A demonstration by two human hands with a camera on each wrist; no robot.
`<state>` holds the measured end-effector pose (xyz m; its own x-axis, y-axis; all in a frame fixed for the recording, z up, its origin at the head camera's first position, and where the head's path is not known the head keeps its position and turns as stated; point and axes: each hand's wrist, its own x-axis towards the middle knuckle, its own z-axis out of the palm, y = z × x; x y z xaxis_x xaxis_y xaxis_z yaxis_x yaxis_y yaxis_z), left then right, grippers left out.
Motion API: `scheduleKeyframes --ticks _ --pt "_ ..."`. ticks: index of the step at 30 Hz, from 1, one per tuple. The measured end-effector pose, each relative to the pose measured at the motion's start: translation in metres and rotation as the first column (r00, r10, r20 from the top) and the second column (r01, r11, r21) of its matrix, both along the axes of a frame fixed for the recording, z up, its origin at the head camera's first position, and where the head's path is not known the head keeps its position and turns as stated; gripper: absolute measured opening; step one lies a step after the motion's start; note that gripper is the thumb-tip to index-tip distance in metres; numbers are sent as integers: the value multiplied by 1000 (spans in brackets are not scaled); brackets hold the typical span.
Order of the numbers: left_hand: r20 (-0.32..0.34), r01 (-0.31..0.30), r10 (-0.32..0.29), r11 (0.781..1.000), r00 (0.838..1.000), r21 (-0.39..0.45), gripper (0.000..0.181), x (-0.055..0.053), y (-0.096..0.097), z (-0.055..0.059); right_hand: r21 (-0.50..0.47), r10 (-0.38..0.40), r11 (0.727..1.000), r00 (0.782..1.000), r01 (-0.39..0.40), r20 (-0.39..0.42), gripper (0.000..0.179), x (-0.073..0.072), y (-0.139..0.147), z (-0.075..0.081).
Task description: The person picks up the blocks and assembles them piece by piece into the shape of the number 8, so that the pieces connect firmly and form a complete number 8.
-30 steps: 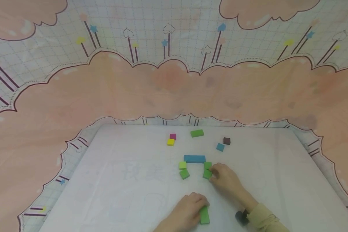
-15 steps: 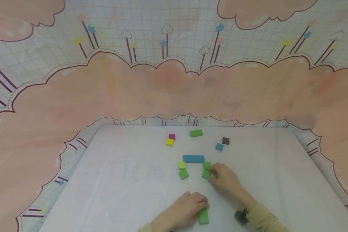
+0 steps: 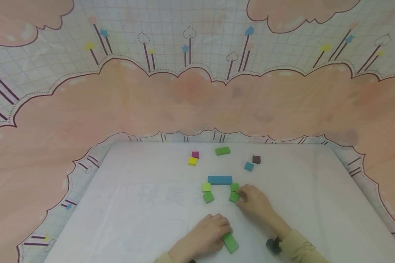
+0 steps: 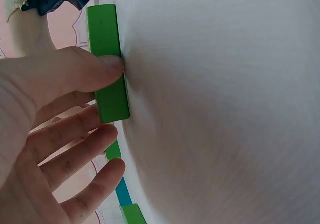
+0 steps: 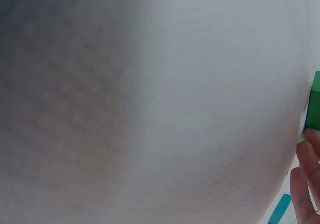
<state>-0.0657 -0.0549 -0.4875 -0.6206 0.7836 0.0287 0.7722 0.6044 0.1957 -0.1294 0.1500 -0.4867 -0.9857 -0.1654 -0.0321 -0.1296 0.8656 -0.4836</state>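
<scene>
Left hand (image 3: 207,232): pinching long green block (image 3: 230,243), lower centre. Right hand (image 3: 255,202): pinching green cube (image 3: 233,198), right of centre. Step, I judge: positioning long green block; next calls for steady alignment.

Your long blue block (image 3: 220,180) looks like painted wood, smooth and matt. Nearer you than that blue block, the long green block (image 3: 230,242) has smooth faces with a slight satin sheen. The white tabletop (image 3: 135,215) under the blue block looks smooth and dull. Beyond the blue block, the printed backdrop (image 3: 171,104) is matt cloth; to the block's near right, your sleeve (image 3: 299,248) is wrinkled fabric.
</scene>
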Motion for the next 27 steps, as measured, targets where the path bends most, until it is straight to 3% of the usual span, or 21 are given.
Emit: scheduleKeyframes --ticks 20,27 --pt "89 -82 77 995 993 52 29 -8 -4 3 9 -19 1000 1000 19 19 27 -1 -1 -3" --pt "75 -120 114 990 991 72 29 -14 -7 3 0 -14 1000 1000 14 12 27 -1 -1 -4"
